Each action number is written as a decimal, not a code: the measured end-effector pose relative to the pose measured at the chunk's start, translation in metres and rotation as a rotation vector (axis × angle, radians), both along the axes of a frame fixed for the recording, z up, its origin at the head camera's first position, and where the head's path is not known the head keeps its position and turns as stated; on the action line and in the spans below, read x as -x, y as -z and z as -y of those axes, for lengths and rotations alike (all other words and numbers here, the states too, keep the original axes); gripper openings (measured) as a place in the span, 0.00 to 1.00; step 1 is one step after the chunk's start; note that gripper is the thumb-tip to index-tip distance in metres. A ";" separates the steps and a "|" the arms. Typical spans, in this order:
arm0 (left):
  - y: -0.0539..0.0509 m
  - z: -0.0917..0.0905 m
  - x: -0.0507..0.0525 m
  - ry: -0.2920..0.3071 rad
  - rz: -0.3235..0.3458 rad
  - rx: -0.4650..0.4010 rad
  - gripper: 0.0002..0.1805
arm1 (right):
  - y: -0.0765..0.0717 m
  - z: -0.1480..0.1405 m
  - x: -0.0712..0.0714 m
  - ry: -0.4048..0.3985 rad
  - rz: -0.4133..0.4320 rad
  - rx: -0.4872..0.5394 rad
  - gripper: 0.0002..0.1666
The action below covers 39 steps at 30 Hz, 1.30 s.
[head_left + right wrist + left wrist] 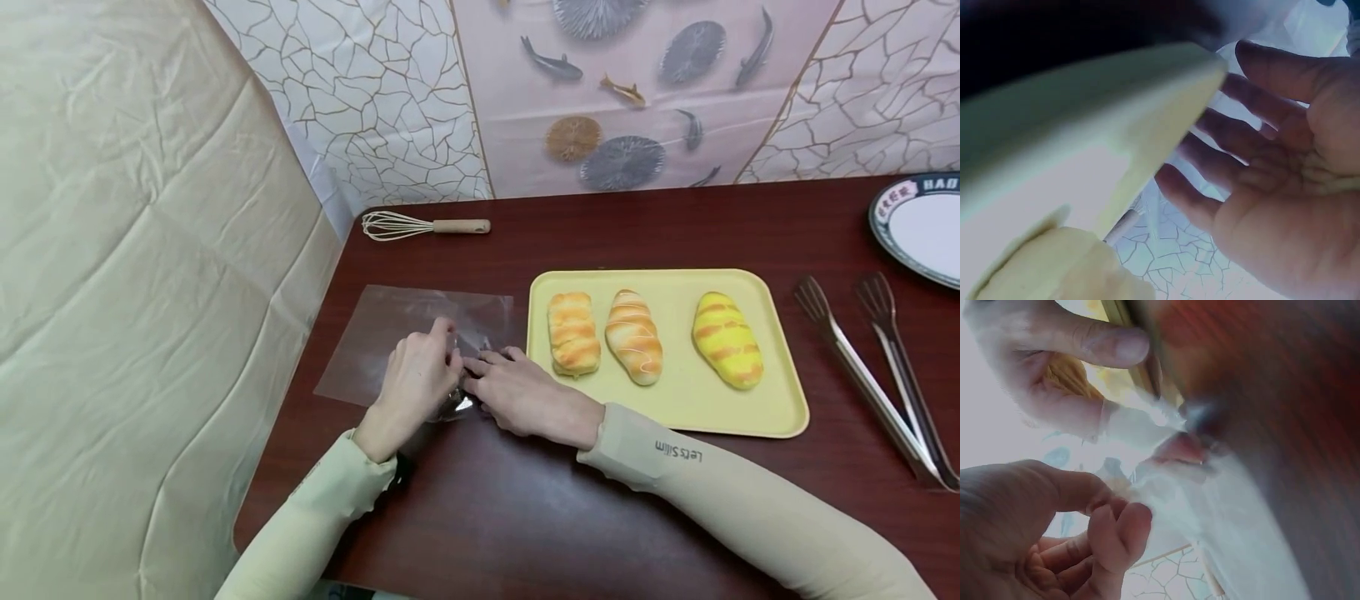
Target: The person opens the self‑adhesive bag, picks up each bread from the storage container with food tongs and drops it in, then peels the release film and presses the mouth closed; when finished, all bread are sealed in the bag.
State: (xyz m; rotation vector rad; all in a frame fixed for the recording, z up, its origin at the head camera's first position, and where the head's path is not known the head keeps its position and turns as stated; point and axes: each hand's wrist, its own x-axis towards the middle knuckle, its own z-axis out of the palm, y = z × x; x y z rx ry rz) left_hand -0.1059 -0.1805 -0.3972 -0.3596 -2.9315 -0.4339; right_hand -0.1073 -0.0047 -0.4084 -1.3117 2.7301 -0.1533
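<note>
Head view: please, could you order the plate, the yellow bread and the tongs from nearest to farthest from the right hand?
1. Yellow bread: at the right end of the tray.
2. Tongs: right of the tray.
3. Plate: beyond the tongs, far right.

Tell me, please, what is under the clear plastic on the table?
Through the clear plastic, the dark red table shows. At the left hand and right hand, the plastic is creased and partly covered, so what lies beneath them cannot be seen.
</note>
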 end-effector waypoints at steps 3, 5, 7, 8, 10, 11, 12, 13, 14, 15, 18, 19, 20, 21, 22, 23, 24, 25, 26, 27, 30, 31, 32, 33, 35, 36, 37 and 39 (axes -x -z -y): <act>-0.003 -0.002 -0.001 -0.039 0.016 0.000 0.03 | -0.002 0.000 0.001 -0.009 0.015 0.012 0.20; -0.004 -0.003 -0.002 -0.044 0.017 0.012 0.08 | -0.002 0.000 0.001 -0.012 0.025 0.024 0.18; -0.005 -0.003 -0.003 -0.043 0.003 0.029 0.12 | -0.002 0.000 0.001 -0.017 0.026 0.043 0.16; -0.006 -0.003 -0.004 -0.042 -0.006 0.036 0.13 | -0.002 0.000 0.001 -0.018 0.028 0.051 0.15; -0.006 -0.003 -0.005 -0.042 -0.031 0.043 0.13 | -0.001 0.000 0.001 -0.010 0.044 0.054 0.16; -0.006 -0.003 -0.005 -0.042 -0.046 0.040 0.13 | -0.001 0.000 0.001 -0.003 0.059 0.054 0.17; -0.006 -0.003 -0.006 -0.041 -0.060 0.037 0.13 | -0.001 0.000 0.001 0.003 0.067 0.050 0.19; -0.006 -0.003 -0.006 -0.040 -0.073 0.031 0.13 | -0.001 0.001 0.000 0.010 0.073 0.044 0.20; -0.007 -0.003 -0.006 -0.038 -0.081 0.022 0.13 | -0.001 0.001 0.000 0.016 0.082 0.041 0.21; -0.006 -0.003 -0.006 -0.037 -0.086 0.014 0.13 | -0.001 0.001 0.000 0.022 0.089 0.039 0.22; -0.007 -0.003 -0.004 -0.038 -0.067 0.001 0.14 | -0.001 0.001 0.000 0.033 0.085 0.055 0.20; -0.007 -0.002 -0.002 -0.040 -0.048 -0.002 0.15 | -0.001 0.001 -0.001 0.032 0.071 0.071 0.17; -0.007 -0.002 -0.002 -0.041 -0.029 -0.005 0.15 | -0.001 0.000 -0.001 0.029 0.055 0.085 0.15; -0.006 -0.001 -0.001 -0.042 -0.010 -0.006 0.16 | -0.001 -0.001 -0.002 0.028 0.035 0.098 0.13; -0.006 -0.001 0.000 -0.044 0.009 -0.006 0.16 | -0.002 -0.002 -0.003 0.028 0.013 0.110 0.11; -0.005 0.000 0.001 -0.045 0.023 -0.008 0.16 | -0.004 -0.004 -0.004 0.027 -0.012 0.122 0.10; -0.005 0.000 0.002 -0.046 0.036 -0.011 0.17 | -0.005 -0.006 -0.005 0.032 -0.029 0.131 0.10; -0.004 0.001 0.003 -0.047 0.049 -0.018 0.17 | -0.007 -0.008 -0.006 0.038 -0.044 0.142 0.11; -0.004 0.001 0.004 -0.048 0.058 -0.025 0.17 | -0.009 -0.011 -0.007 0.048 -0.053 0.149 0.13; -0.003 0.001 0.006 -0.049 0.066 -0.031 0.17 | -0.012 -0.013 -0.008 0.057 -0.060 0.162 0.15; -0.002 0.001 0.008 -0.052 0.082 -0.049 0.16 | -0.017 -0.024 -0.012 0.081 -0.088 0.214 0.19; -0.002 0.001 0.009 -0.051 0.084 -0.052 0.16 | -0.019 -0.029 -0.013 0.090 -0.099 0.232 0.20; -0.002 0.001 0.010 -0.049 0.084 -0.054 0.16 | -0.020 -0.033 -0.014 0.099 -0.111 0.252 0.21; -0.001 0.001 0.010 -0.048 0.085 -0.054 0.15 | -0.021 -0.038 -0.015 0.109 -0.121 0.274 0.22; -0.001 0.001 0.011 -0.045 0.089 -0.055 0.15 | -0.024 -0.048 -0.018 0.132 -0.133 0.323 0.23; 0.000 0.001 0.011 -0.044 0.093 -0.055 0.15 | -0.025 -0.053 -0.019 0.145 -0.132 0.346 0.23; 0.000 0.000 0.012 -0.043 0.095 -0.053 0.15 | -0.027 -0.058 -0.020 0.158 -0.132 0.370 0.23; 0.000 0.000 0.012 -0.040 0.101 -0.053 0.15 | -0.030 -0.069 -0.023 0.182 -0.126 0.414 0.23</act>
